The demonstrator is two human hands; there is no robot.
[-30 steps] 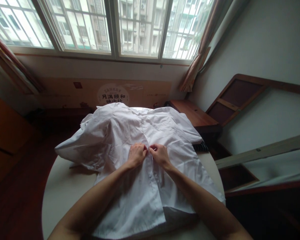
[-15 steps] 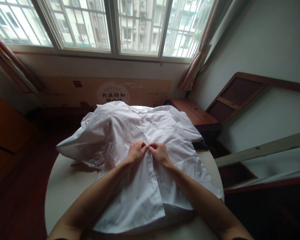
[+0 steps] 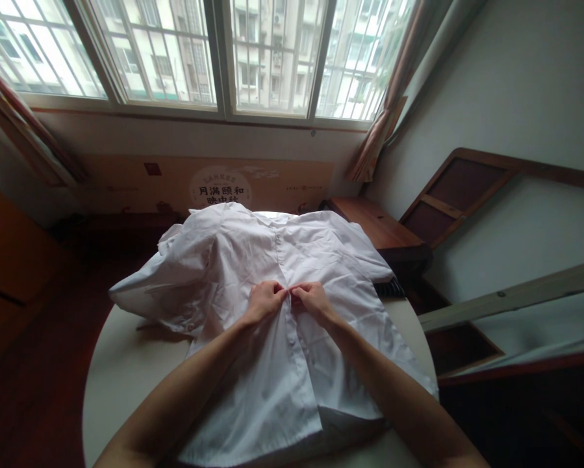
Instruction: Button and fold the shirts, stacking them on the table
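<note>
A white button-up shirt (image 3: 253, 383) lies spread over a round pale table (image 3: 121, 383), front side up, its collar end toward the window. My left hand (image 3: 266, 300) pinches the front edge of the shirt about midway down. Close against it, my right hand (image 3: 312, 300) pinches the same spot from the other side, fingertips nearly meeting. Any button between the fingers is hidden. Above the hands the two front edges lie together; below them the edges part toward the hem. The left sleeve (image 3: 150, 286) hangs over toward the table's left side.
A barred window (image 3: 272, 58) with curtains runs along the back, above a printed cardboard panel (image 3: 272, 175). To the right of the table stand a low wooden cabinet (image 3: 369, 221) and a pale rail (image 3: 516, 296). A dark striped item (image 3: 390, 287) shows beneath the shirt's right sleeve.
Both hands stay at the same place on the shirt's front edge, with only slight finger movement. The view has tilted up slightly.
</note>
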